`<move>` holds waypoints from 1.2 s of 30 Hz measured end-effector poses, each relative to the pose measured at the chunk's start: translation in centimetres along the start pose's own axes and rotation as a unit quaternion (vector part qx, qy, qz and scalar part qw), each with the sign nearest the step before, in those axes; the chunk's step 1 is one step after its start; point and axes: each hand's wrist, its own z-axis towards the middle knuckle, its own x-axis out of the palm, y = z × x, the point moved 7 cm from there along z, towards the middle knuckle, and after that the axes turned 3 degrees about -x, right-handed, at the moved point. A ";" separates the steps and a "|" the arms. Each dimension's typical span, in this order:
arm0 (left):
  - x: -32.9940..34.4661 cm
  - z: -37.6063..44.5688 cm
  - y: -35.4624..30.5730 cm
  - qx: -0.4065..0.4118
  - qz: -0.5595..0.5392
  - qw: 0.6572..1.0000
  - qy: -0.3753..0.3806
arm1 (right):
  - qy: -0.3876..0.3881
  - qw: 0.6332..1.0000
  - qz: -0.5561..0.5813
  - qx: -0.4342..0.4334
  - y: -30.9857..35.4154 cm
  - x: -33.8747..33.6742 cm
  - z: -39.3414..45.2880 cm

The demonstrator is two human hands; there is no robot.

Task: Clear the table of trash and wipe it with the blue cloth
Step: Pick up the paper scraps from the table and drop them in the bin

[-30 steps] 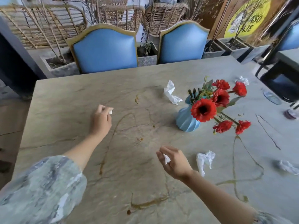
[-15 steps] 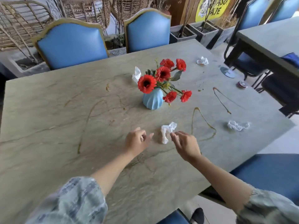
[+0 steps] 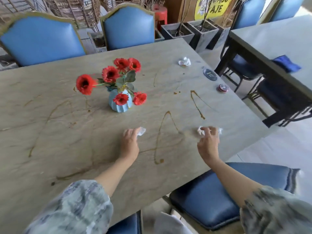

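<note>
A person leans over a stone-look table [image 3: 50, 132], both forearms reaching forward from grey patterned sleeves. The landmark here is a pale blue ribbed vase [image 3: 119, 103] holding red flowers [image 3: 110, 74], standing upright near the middle of the tabletop.

The left hand [image 3: 129, 144] lies in front of the vase, on the viewer's side of it and a little to the right. Its fingers are curled around a crumpled white tissue [image 3: 141, 131] that pokes out past the fingertips. The right hand [image 3: 208, 144] is further right of the vase, near the table's right edge. Its fingers are bent and spread over a second crumpled tissue [image 3: 200, 130]; white paper shows on both sides of the fingers, but motion blur makes it unclear whether they have closed on it.

A third wad of tissue [image 3: 184, 61] sits beyond the vase, toward the far right corner. Near it, right of the vase along the table edge, lie a dark round disc [image 3: 209, 74] and a small red and blue round object [image 3: 223, 88]. Thin brown sauce trails [image 3: 164, 129] loop across the surface on both sides of the vase.

The blue cloth [image 3: 286, 63] lies folded on a separate table [image 3: 270, 36], well to the right of the vase. Blue padded chairs [image 3: 40, 41] stand behind the vase, and another blue seat [image 3: 219, 196] is tucked in on the near side.
</note>
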 end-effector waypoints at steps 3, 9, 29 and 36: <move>-0.2 0.6 -0.7 -0.058 0.003 0.998 -0.036 | 0.022 0.982 -0.008 0.187 -4.0 0.9 1.2; -0.9 0.6 -3.7 -0.095 -0.076 0.988 -0.095 | 0.097 0.992 0.019 0.080 -4.0 4.8 2.5; -2.6 -0.5 -13.8 -0.108 -0.219 0.970 0.022 | 0.093 0.956 0.127 -0.247 1.4 -5.9 3.3; 0.1 0.8 -23.3 -0.043 -0.148 0.985 0.083 | 0.060 0.944 0.195 -0.259 -1.9 -13.2 4.5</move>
